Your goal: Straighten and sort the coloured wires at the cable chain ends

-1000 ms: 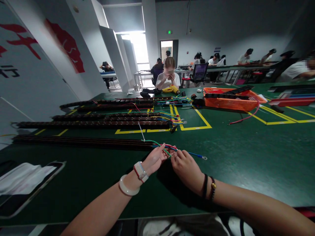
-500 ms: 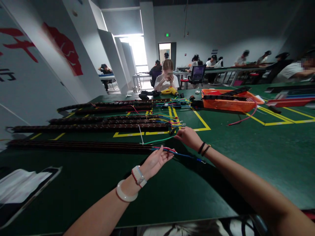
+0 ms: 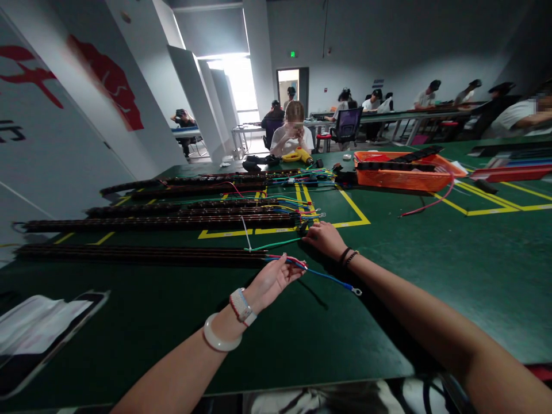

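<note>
The counter (image 3: 452, 259) has a matt green surface. The wires (image 3: 328, 278) wear smooth, coloured plastic insulation; the blue one ends in a shiny metal ring (image 3: 357, 291). The orange basket (image 3: 401, 180) is latticed plastic.

Table top (image 3: 431, 276) was deep green with yellow tape lines (image 3: 354, 214) boxed across it. From the person's seat, the long strips (image 3: 142, 253) at 10 o'clock looked blackish-brown. The loose leads were a green wire (image 3: 276, 244), a red wire (image 3: 297, 261) and a blue wire (image 3: 332, 279). On the left wrist was a milky white bangle (image 3: 218, 340) and a white watch (image 3: 241, 305) with red trim; the right had black bracelets (image 3: 345, 256). The basket (image 3: 405, 179) at 1 o'clock was orange, the tool (image 3: 297, 155) at 12 yellow. The wall (image 3: 64, 149) at 10 was white with red brush marks.
</note>
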Demonstrator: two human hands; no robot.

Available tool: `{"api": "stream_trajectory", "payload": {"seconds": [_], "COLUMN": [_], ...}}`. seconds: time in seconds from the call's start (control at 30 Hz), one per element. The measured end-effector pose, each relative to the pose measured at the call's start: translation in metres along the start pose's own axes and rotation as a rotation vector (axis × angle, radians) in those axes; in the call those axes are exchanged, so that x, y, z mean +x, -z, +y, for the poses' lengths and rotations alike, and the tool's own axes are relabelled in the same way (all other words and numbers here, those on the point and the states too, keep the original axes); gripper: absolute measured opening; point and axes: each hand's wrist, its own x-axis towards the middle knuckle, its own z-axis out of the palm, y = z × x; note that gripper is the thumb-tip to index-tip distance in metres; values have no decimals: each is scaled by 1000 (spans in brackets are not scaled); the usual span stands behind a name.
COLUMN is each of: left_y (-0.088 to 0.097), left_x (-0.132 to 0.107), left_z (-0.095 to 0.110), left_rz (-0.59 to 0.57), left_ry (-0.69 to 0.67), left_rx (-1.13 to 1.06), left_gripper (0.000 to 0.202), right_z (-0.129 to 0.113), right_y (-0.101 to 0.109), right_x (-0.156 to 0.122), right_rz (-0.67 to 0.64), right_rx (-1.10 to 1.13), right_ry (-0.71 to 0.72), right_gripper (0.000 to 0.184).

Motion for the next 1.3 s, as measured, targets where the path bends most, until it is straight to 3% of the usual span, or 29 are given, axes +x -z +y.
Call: {"api": "stream_trajectory", "payload": {"seconds": [0.3, 0.5, 0.63, 0.73, 0.93, 1.07, 1.3], "left_y": [2, -1, 2, 5, 9, 8, 7], "left_x": [2, 0, 0, 1, 4, 3, 4], "left_z": [-1, 0, 0, -2, -6, -4, -1], "left_rz": [-4, 1, 6, 0, -52, -50, -7], "left_ry": [0, 12, -11, -14, -38, -41, 17], "left_rx": [-5, 10, -13, -13, 6, 41, 40], "left_gripper": [24, 24, 22, 20, 23, 24, 30], "right_z": [0, -15, -39, -60, -78, -73, -64], "right_y": [2, 35, 64, 73, 69, 63, 40], "right_x": [-19, -24, -28, -35, -41, -37, -30], "right_rz": [32, 88, -160, -333, -335, -280, -332], "right_rx": [116, 194, 141, 35, -166, -206, -181], "right_ry": [117, 16, -7, 35, 108, 39, -15], "right_gripper": [22, 29, 55, 53, 36, 38, 39]}}
